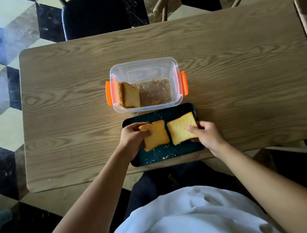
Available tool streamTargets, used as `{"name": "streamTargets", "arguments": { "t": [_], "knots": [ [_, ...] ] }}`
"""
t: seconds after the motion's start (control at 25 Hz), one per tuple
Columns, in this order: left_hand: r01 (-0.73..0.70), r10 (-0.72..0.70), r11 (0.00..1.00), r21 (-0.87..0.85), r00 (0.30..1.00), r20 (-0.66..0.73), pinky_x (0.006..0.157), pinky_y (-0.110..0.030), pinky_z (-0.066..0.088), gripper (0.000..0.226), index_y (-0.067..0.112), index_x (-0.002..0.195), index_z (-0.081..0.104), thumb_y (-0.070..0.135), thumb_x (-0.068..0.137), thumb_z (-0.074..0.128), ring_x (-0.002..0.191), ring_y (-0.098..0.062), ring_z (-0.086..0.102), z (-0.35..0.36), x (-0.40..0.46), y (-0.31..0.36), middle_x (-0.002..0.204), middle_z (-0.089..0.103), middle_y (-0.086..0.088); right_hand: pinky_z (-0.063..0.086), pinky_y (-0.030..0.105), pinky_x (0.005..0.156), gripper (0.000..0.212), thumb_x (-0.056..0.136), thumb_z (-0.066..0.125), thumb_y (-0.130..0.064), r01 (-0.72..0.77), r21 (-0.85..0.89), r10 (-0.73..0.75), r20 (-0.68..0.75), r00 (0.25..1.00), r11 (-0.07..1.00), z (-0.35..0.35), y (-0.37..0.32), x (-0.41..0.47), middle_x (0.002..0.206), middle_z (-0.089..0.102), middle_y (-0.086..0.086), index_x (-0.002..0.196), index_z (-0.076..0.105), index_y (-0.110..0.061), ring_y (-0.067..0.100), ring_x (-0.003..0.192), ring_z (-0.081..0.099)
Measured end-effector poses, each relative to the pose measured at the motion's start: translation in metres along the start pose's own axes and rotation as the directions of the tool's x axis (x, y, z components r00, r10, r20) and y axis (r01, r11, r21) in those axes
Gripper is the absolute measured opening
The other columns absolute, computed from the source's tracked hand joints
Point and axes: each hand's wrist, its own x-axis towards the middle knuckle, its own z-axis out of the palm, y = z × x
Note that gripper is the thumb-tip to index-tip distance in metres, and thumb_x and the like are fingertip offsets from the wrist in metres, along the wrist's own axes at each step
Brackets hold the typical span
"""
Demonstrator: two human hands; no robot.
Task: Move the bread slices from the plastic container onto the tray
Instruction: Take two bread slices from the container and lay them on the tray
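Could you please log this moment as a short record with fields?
left hand: holding left slice over the tray
right hand: holding right slice over the tray
container: lid off, bread leaning at its left wall, crumbs on the floor
slices left in container: at least one; exact count unclear
table: wooden, carries container and tray

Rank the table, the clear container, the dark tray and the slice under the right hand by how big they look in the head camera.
1. Table
2. Tray and container: too alike to rank; the tray lies nearer and partly covered.
3. Slice under the right hand: bread slice
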Motion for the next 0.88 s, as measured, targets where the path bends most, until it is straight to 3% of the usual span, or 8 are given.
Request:
{"name": "streamTargets", "arguments": {
  "t": [0.2, 0.32, 0.36, 0.44, 0.52, 0.6, 0.72, 0.88],
  "knots": [
    [-0.090, 0.109, 0.985, 0.145, 0.985, -0.133, 0.071, -0.035, 0.059, 0.041, 0.014, 0.103, 0.075, -0.004, 0.067, 0.078, 0.086, -0.027, 0.067, 0.010, 0.018, 0.006, 0.100, 0.072, -0.013, 0.057, 0.024, 0.058, 0.013, 0.092, 0.069, -0.018, -0.006, 0.033, 0.009, -0.108, 0.994, 0.999, 0.012, -0.008, 0.025, 0.093, 0.069, 0.005, 0.099, 0.069, -0.008, 0.017, 0.081, 0.065],
    [-0.121, 0.196, 0.925, 0.360, 0.964, -0.181, 0.080, -0.037, 0.059, 0.051, 0.017, 0.115, 0.068, 0.004, 0.066, 0.077, 0.095, -0.026, 0.067, 0.010, 0.020, 0.004, 0.109, 0.068, -0.010, 0.057, 0.040, 0.072, 0.008, 0.093, 0.066, -0.022, 0.022, -0.100, -0.034, -0.119, 0.992, 0.995, 0.013, -0.010, 0.030, 0.089, 0.066, 0.001, 0.092, 0.064, -0.014, 0.021, 0.083, 0.063],
    [-0.138, 0.238, 0.884, 0.448, 0.956, -0.174, 0.082, -0.036, 0.057, 0.055, 0.018, 0.119, 0.064, 0.007, 0.067, 0.076, 0.098, -0.025, 0.064, 0.011, 0.017, 0.002, 0.112, 0.066, -0.009, 0.055, 0.040, 0.074, 0.013, 0.094, 0.065, -0.024, 0.042, -0.170, -0.060, -0.103, 0.993, 0.985, 0.013, -0.011, 0.029, 0.093, 0.066, 0.001, 0.098, 0.064, -0.013, 0.023, 0.088, 0.062],
    [-0.182, 0.322, 0.777, 0.603, 0.938, -0.132, 0.092, -0.034, 0.048, 0.064, 0.017, 0.130, 0.055, 0.011, 0.069, 0.070, 0.109, -0.026, 0.056, 0.015, 0.011, -0.002, 0.120, 0.058, -0.010, 0.048, 0.035, 0.083, 0.045, 0.095, 0.062, -0.034, 0.055, -0.367, -0.083, -0.063, 0.995, 0.929, 0.009, -0.015, 0.025, 0.111, 0.064, 0.005, 0.129, 0.055, -0.005, 0.026, 0.105, 0.060],
    [-0.221, 0.387, 0.634, 0.741, 0.921, -0.055, 0.102, -0.038, 0.040, 0.072, 0.013, 0.141, 0.043, 0.015, 0.074, 0.068, 0.122, -0.032, 0.045, 0.019, 0.006, -0.006, 0.129, 0.049, -0.016, 0.046, 0.037, 0.092, 0.066, 0.096, 0.057, -0.047, 0.041, -0.581, -0.082, -0.045, 0.996, 0.813, 0.004, -0.021, 0.021, 0.133, 0.060, 0.013, 0.144, 0.041, -0.004, 0.031, 0.119, 0.058],
    [-0.220, 0.420, 0.468, 0.856, 0.907, 0.003, 0.103, -0.045, 0.040, 0.077, 0.010, 0.146, 0.035, 0.026, 0.078, 0.067, 0.124, -0.036, 0.041, 0.021, 0.002, -0.009, 0.132, 0.045, -0.019, 0.047, 0.038, 0.089, 0.072, 0.095, 0.054, -0.052, 0.052, -0.724, -0.085, -0.009, 0.996, 0.688, -0.001, -0.027, 0.017, 0.135, 0.058, 0.019, 0.148, 0.036, -0.006, 0.035, 0.119, 0.058],
    [-0.214, 0.514, 0.203, 0.955, 0.854, 0.082, 0.097, -0.048, 0.044, 0.070, 0.010, 0.139, 0.042, 0.041, 0.080, 0.065, 0.121, -0.037, 0.043, 0.023, -0.007, -0.014, 0.132, 0.047, -0.018, 0.044, 0.034, 0.083, 0.077, 0.095, 0.054, -0.052, 0.024, -0.801, -0.060, -0.015, 0.998, 0.598, -0.003, -0.040, 0.011, 0.136, 0.054, 0.023, 0.152, 0.029, -0.008, 0.038, 0.119, 0.058],
    [-0.346, 0.555, -0.038, 0.937, 0.773, 0.308, 0.105, -0.048, 0.039, 0.055, 0.011, 0.130, 0.052, 0.038, 0.083, 0.063, 0.128, -0.038, 0.043, 0.029, -0.014, -0.029, 0.137, 0.050, -0.019, 0.046, 0.039, 0.094, 0.064, 0.093, 0.062, -0.041, 0.075, -0.859, -0.131, 0.009, 0.991, 0.506, 0.010, -0.047, 0.003, 0.133, 0.052, 0.023, 0.143, 0.041, -0.007, 0.039, 0.120, 0.054]
  ]
}}
